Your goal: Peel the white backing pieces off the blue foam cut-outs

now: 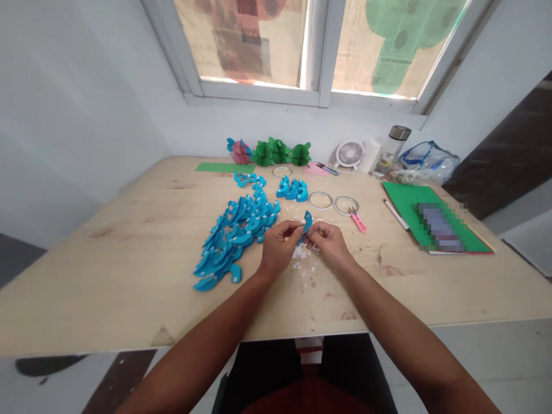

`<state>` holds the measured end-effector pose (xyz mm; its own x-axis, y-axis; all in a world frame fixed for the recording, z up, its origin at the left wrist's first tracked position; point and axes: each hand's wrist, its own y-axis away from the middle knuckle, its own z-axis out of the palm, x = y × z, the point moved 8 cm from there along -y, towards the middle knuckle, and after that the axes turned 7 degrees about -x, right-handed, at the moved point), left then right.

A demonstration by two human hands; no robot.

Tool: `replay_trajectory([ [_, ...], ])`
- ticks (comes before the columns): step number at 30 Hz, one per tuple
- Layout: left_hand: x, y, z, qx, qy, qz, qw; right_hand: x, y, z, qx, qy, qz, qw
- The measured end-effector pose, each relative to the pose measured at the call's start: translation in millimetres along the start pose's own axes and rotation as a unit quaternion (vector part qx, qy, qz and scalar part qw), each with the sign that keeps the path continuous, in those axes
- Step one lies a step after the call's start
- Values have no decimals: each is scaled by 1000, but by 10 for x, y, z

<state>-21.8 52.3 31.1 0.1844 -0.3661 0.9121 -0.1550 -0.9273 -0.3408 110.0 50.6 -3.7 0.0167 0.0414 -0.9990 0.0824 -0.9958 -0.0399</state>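
Observation:
Over the middle of the table my left hand point(282, 241) pinches a curved blue paper piece point(307, 219). My right hand point(326, 240) is closed at the piece's lower right side, its fingertips meeting the paper; whether they hold something small there is hidden. Small white paper scraps point(301, 253) are scattered under and in front of both hands. To the left lies a large heap of similar blue paper pieces point(237, 230) with white patches on them. Beyond my hands stands a smaller group of blue pieces point(292, 190).
Pink-handled snips point(357, 219) overlap one of several tape rolls point(320, 200). At the right a blurred-out object point(442, 227) rests on a green folder point(401, 195). Along the back stand green paper figures point(278, 150), a small white fan point(349, 154) and a glass bottle point(390, 152).

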Motion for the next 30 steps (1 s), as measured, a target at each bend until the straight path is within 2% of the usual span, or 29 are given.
replay_trajectory([
  [5,-18,-8,-10,6,21,-14,1000,-21,9,3,-7,59,-17,998],
  [12,-15,-6,2,1,21,-12,1000,9,16,-36,20,154,-23,988],
  [19,-33,0,-3,3,13,-19,1000,-60,39,-28,31,211,-45,976],
  [25,-78,-14,-15,10,42,-43,998,-60,41,-35,29,194,-41,980],
  [30,-103,-26,-23,14,67,-53,996,-53,25,-19,5,100,-29,995],
])
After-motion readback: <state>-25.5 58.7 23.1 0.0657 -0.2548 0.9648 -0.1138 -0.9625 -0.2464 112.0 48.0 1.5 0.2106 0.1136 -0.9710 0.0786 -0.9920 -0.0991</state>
